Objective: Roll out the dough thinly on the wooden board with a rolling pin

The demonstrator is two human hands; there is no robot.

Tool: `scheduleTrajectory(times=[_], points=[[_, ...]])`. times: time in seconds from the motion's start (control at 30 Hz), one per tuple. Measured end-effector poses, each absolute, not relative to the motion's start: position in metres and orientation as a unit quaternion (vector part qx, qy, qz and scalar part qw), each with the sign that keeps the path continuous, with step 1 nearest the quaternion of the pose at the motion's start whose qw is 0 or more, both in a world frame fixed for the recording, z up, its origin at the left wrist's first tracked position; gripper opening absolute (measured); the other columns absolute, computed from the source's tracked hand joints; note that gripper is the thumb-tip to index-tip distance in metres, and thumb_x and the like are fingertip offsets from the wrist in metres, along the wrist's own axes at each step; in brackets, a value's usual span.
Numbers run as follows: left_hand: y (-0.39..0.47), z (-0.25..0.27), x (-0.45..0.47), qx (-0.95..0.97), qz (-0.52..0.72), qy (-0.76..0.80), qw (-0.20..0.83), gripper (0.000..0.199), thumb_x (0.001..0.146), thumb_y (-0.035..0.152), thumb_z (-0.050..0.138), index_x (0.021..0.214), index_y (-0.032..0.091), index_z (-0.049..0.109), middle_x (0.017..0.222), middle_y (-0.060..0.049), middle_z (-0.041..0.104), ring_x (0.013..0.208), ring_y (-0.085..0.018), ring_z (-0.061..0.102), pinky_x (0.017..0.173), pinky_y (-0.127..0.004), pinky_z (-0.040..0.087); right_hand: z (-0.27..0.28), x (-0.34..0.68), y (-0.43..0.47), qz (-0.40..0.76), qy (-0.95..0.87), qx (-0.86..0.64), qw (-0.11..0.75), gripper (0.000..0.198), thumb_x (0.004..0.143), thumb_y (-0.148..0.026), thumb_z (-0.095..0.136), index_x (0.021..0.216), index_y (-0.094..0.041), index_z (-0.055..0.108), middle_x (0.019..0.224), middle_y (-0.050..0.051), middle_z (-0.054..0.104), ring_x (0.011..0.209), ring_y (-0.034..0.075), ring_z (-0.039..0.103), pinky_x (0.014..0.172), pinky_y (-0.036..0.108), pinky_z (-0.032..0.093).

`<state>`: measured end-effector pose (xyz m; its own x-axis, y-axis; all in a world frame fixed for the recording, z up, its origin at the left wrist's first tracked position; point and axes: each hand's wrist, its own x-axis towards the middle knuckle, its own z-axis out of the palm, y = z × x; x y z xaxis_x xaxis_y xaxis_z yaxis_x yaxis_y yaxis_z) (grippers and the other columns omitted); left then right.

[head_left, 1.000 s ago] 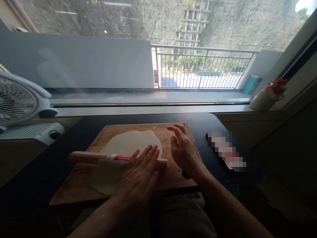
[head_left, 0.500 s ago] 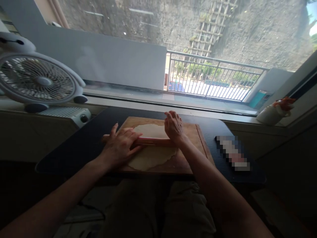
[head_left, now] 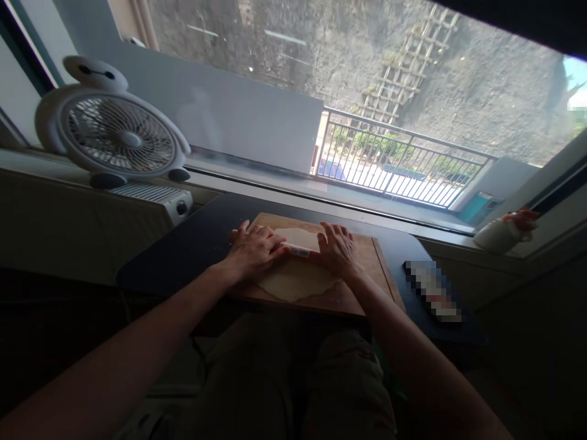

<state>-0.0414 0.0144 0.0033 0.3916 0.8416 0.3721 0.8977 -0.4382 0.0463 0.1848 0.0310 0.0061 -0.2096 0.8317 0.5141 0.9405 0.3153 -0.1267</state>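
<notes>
Left hand (head_left: 254,247) and right hand (head_left: 338,249) rest flat on the pin (head_left: 300,251) — fingers outstretched. Dough (head_left: 298,279) shows near and far of it.

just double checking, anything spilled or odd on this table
Nothing spilled or damaged stands out: the dough lies flat on the board under the rolling pin. Only the pixelated item on the table can't be judged.

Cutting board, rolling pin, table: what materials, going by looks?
Cutting board: likely wood, dull finish; warm brown tone.

Rolling pin: possibly wood, from the reddish-brown stretch beside its pale band; mostly covered, so finish is unclear.

Table: could be laminate or painted wood; smooth, dark top with a soft sheen towards the window. Core material can't be told.
</notes>
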Motion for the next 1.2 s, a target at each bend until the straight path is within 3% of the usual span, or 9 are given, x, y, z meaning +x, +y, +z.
scheduleTrajectory(times=[0.13, 0.23, 0.37, 0.5, 0.6, 0.7, 0.8, 0.93, 1.2], points=[[0.031, 0.006, -0.033, -0.829, -0.172, -0.525, 0.084, 0.045, 0.093, 0.050, 0.027, 0.113, 0.029, 0.061, 0.105, -0.006, 0.062, 0.106, -0.026, 0.050, 0.104, -0.057, 0.015, 0.017, 0.187, 0.061, -0.064, -0.754, -0.609, 0.239, 0.040, 0.096, -0.033, 0.034, 0.131, -0.018, 0.047, 0.123, 0.010, 0.056, 0.114, 0.024, 0.046, 0.096, 0.037, 0.033], [0.020, 0.004, -0.039, -0.843, -0.192, -0.495, 0.083, 0.042, 0.092, 0.051, 0.032, 0.118, 0.030, 0.058, 0.108, -0.005, 0.061, 0.107, -0.024, 0.050, 0.107, -0.052, 0.015, 0.006, 0.182, 0.028, -0.043, -0.760, -0.595, 0.258, 0.043, 0.097, -0.036, 0.030, 0.133, -0.018, 0.044, 0.127, 0.009, 0.055, 0.119, 0.024, 0.045, 0.099, 0.037, 0.033], [-0.001, 0.002, -0.050, -0.866, -0.206, -0.452, 0.059, 0.045, 0.090, 0.055, 0.035, 0.120, 0.029, 0.056, 0.109, -0.004, 0.061, 0.106, -0.022, 0.049, 0.107, -0.048, 0.016, -0.009, 0.172, -0.031, -0.047, -0.786, -0.551, 0.278, 0.041, 0.097, -0.038, 0.029, 0.133, -0.024, 0.044, 0.129, 0.003, 0.055, 0.134, 0.022, 0.028, 0.108, 0.039, 0.022], [0.007, 0.008, -0.045, -0.868, -0.194, -0.453, 0.053, 0.046, 0.089, 0.057, 0.035, 0.116, 0.028, 0.060, 0.106, -0.005, 0.062, 0.104, -0.023, 0.050, 0.101, -0.045, 0.023, 0.004, 0.175, -0.011, 0.021, -0.759, -0.608, 0.232, 0.043, 0.098, -0.038, 0.024, 0.135, -0.025, 0.042, 0.139, 0.003, 0.046, 0.137, 0.021, 0.023, 0.109, 0.041, 0.021], [0.019, 0.016, -0.036, -0.870, -0.166, -0.461, 0.054, 0.045, 0.090, 0.056, 0.034, 0.110, 0.029, 0.064, 0.098, -0.005, 0.063, 0.098, -0.023, 0.052, 0.094, -0.043, 0.028, 0.024, 0.189, 0.039, 0.089, -0.735, -0.649, 0.173, 0.042, 0.097, -0.033, 0.024, 0.128, -0.020, 0.050, 0.131, 0.008, 0.053, 0.125, 0.021, 0.042, 0.098, 0.035, 0.035], [0.024, 0.019, -0.033, -0.882, -0.150, -0.444, 0.044, 0.042, 0.091, 0.054, 0.034, 0.112, 0.031, 0.063, 0.094, -0.005, 0.062, 0.094, -0.023, 0.053, 0.090, -0.042, 0.031, 0.038, 0.204, 0.080, 0.130, -0.734, -0.656, 0.115, 0.034, 0.092, -0.031, 0.037, 0.099, -0.016, 0.067, 0.096, 0.009, 0.069, 0.089, 0.020, 0.062, 0.074, 0.027, 0.045], [0.022, 0.016, -0.036, -0.887, -0.160, -0.431, 0.047, 0.041, 0.089, 0.053, 0.040, 0.118, 0.034, 0.060, 0.099, -0.005, 0.060, 0.099, -0.024, 0.050, 0.092, -0.043, 0.031, 0.038, 0.213, 0.101, 0.169, -0.730, -0.660, 0.055, 0.029, 0.086, -0.037, 0.050, 0.081, -0.016, 0.070, 0.073, 0.007, 0.068, 0.067, 0.018, 0.062, 0.058, 0.026, 0.043], [0.021, 0.010, -0.039, -0.883, -0.160, -0.438, 0.048, 0.038, 0.088, 0.049, 0.045, 0.121, 0.035, 0.057, 0.103, -0.005, 0.058, 0.102, -0.026, 0.048, 0.095, -0.045, 0.030, 0.030, 0.213, 0.111, 0.205, -0.729, -0.653, 0.000, 0.035, 0.077, -0.049, 0.062, 0.073, -0.015, 0.069, 0.064, 0.005, 0.065, 0.059, 0.016, 0.058, 0.054, 0.026, 0.040], [0.024, 0.012, -0.036, -0.889, -0.154, -0.430, 0.028, 0.036, 0.087, 0.046, 0.046, 0.120, 0.035, 0.057, 0.100, -0.004, 0.059, 0.102, -0.026, 0.049, 0.094, -0.045, 0.030, 0.038, 0.220, 0.105, 0.272, -0.716, -0.643, 0.009, 0.031, 0.081, -0.043, 0.060, 0.077, -0.014, 0.067, 0.068, 0.006, 0.065, 0.058, 0.013, 0.058, 0.053, 0.024, 0.044]])
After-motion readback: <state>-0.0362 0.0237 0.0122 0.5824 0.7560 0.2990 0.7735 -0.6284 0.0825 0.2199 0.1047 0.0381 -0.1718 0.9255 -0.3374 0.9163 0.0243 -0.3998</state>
